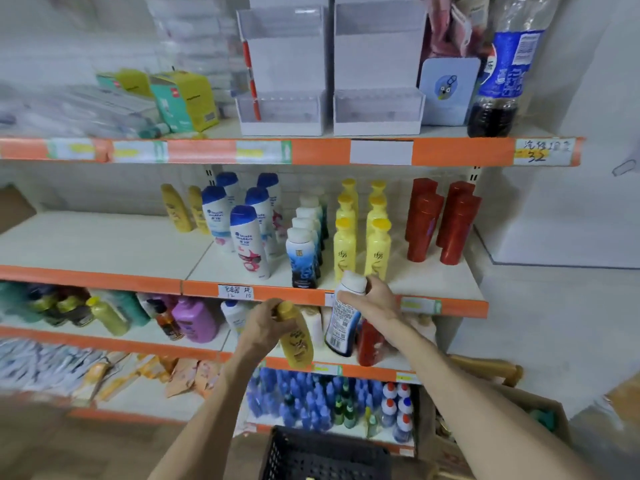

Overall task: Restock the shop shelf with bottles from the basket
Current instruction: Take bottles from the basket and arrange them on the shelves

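At six o'clock, nearest the camera, sits a black plastic basket (325, 455), its near side cut off by the lower edge of the view. Both forearms reach over it toward the shelving.

The left hand (265, 323) is wrapped round the cap end of a golden-yellow bottle (299, 344), which hangs tilted with its base toward five o'clock. At its three o'clock, the right hand (375, 301) grips a white and blue bottle (343, 323) just below its white cap, printed label facing the camera. The hands are near each other but apart, each clamped on its own bottle, level with the orange front edge of the middle shelf (104, 244).

Below that edge, at nine o'clock from the hands, stands a purple bottle (194, 320).

On the middle shelf, from ten o'clock round to two o'clock, stand upright rows: golden bottles (176, 209), blue-capped white bottles (246, 237), white and blue ones (301, 258), pale yellow bottles (377, 247) and red bottles (422, 223).

Farthest, on the top shelf, white boxes (282, 64) stand at twelve o'clock and a cola bottle (498, 81) at one o'clock.
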`<state>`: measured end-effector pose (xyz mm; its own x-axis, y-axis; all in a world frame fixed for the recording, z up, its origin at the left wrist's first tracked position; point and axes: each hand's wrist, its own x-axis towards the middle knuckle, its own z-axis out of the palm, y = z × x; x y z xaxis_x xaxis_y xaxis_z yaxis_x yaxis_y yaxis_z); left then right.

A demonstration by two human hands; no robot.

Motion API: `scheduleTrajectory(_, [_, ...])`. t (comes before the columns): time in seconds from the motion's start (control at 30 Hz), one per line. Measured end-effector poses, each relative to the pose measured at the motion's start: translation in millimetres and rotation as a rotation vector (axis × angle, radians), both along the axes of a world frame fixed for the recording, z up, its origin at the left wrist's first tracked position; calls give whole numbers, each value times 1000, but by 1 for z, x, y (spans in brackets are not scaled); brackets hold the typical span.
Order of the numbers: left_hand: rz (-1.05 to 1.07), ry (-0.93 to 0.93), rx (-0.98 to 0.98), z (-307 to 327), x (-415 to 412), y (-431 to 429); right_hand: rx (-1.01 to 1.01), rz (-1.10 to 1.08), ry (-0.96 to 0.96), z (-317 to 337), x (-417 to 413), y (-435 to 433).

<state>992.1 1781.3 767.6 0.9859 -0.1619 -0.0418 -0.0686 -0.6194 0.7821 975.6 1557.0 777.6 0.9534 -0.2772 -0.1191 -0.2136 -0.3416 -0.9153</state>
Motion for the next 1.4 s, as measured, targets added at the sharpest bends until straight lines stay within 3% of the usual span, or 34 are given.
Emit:
scheduleTrajectory(0.2, [67,-5,-47,0,13,130,1,10,3,2,25,117])
scheduleTrajectory(0.47, [23,-2,-72,-8,49,261,148,-274,-50,-3,41,245])
scheduleTrajectory(0.7, [-40,20,-117,-8,83,271,122,-276,-87,4,54,274])
scheduleTrajectory(0.87, [-72,5,-88,-2,103,276,139,-138,-183,13,78,289])
scheduleTrajectory(1.13, [0,-22,-139,14,143,304,215,-85,-103,12,117,322])
scheduleTrajectory(1.4, [-28,-58,-223,28,213,324,109,-152,-50,12,155,350])
